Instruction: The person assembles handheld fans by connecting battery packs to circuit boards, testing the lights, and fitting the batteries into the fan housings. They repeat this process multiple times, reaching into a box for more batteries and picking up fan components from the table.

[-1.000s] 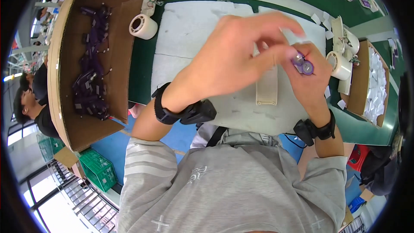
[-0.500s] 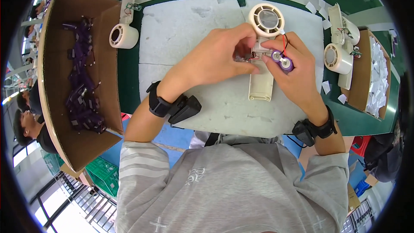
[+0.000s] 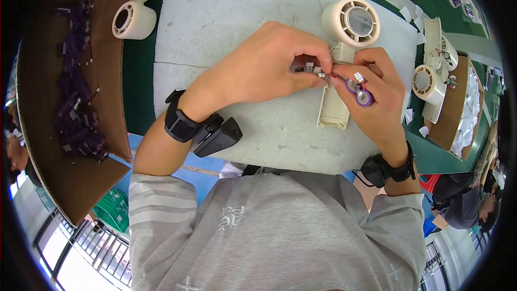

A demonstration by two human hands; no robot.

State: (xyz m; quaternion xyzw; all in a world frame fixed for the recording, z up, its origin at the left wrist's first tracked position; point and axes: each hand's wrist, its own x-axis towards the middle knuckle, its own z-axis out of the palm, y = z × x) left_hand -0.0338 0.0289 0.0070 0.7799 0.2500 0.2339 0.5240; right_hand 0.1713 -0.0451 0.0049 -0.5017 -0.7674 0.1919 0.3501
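My left hand (image 3: 264,67) is closed in a pinch on a small circuit board (image 3: 309,68) with a white connector at its edge. Opposite it, my right hand (image 3: 377,89) holds a purple two-cell battery pack (image 3: 364,97) against its palm side. The right thumb and fingertip pinch thin red wire (image 3: 333,75) beside the board; whether plug and socket touch is hidden by the fingers. Beneath both hands lies a cream handheld fan, its round grilled head (image 3: 355,21) pointing away from me and its open handle shell (image 3: 333,112) toward me.
A white foam pad (image 3: 215,27) covers the green bench. On the left stands a cardboard box (image 3: 110,91) of purple battery packs, beside another fan (image 3: 134,20). More fans (image 3: 429,83) and a box of white pieces (image 3: 467,113) sit at the right.
Both hands have drawn together at the fingertips, bringing the board and wires next to each other. The view has shifted, and the fan head now lies more tilted to the right.
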